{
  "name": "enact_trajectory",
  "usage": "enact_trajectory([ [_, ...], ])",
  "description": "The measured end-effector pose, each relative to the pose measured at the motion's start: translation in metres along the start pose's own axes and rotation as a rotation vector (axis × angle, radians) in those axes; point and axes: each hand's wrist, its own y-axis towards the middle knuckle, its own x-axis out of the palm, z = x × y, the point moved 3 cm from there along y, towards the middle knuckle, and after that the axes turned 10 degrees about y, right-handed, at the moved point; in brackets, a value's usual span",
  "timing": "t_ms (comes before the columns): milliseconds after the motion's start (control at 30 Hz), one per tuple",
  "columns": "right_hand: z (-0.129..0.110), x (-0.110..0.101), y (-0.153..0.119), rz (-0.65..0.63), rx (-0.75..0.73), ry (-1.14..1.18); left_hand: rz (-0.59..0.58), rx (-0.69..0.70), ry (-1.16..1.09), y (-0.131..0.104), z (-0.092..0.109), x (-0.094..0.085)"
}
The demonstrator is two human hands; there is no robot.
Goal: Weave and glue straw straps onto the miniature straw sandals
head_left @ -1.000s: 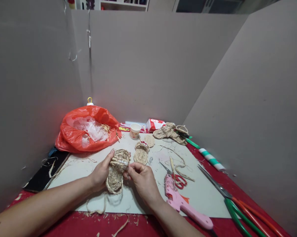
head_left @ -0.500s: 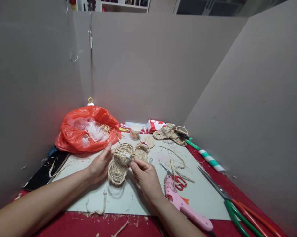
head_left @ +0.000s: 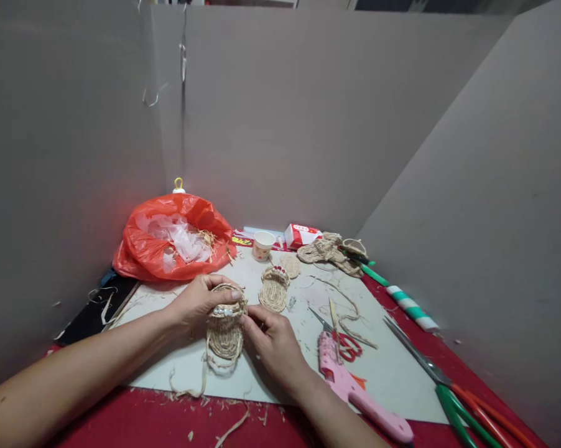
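Between my hands is a small woven straw slipper [head_left: 224, 336] with clear beads along its strap. My left hand [head_left: 201, 303] is closed on its far left edge, thumb across the top near the toe. The fingers of my right hand [head_left: 268, 336] pinch the slipper's right side by the strap. A second straw slipper [head_left: 274, 292], with dark red beads on its strap, lies on the white board [head_left: 154, 373] just beyond my right hand. Near it is a flat woven straw piece [head_left: 290, 266].
A pink glue gun [head_left: 355, 395], red-handled scissors [head_left: 348, 347] and large green-and-red-handled shears [head_left: 441, 379] lie on the right. At the back stand an orange plastic bag [head_left: 135, 249], a paper cup [head_left: 264, 247], a red-and-white box [head_left: 303, 235] and more braided straw [head_left: 324, 250].
My left hand has gone from open beside the slipper to gripping its far end. The slipper has turned more upright in view, and the second slipper shows fully now.
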Motion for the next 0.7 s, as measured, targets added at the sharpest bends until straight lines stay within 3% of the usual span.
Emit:
enact_trajectory([
  [200, 0.001, -0.001, -0.002, 0.119, -0.004, 0.036, 0.027, 0.010, -0.044, 0.001, -0.002, 0.000],
  [333, -0.005, -0.003, -0.005, 0.213, -0.095, 0.078, 0.039, 0.007, -0.091, -0.001, -0.002, 0.003],
  [600, -0.005, 0.000, -0.008, 0.155, -0.218, -0.039, 0.063, -0.079, -0.231, -0.008, -0.005, 0.016],
  [700, -0.002, 0.000, -0.010, 0.184, -0.172, -0.027, 0.101, -0.088, -0.259, -0.010, -0.006, 0.019],
])
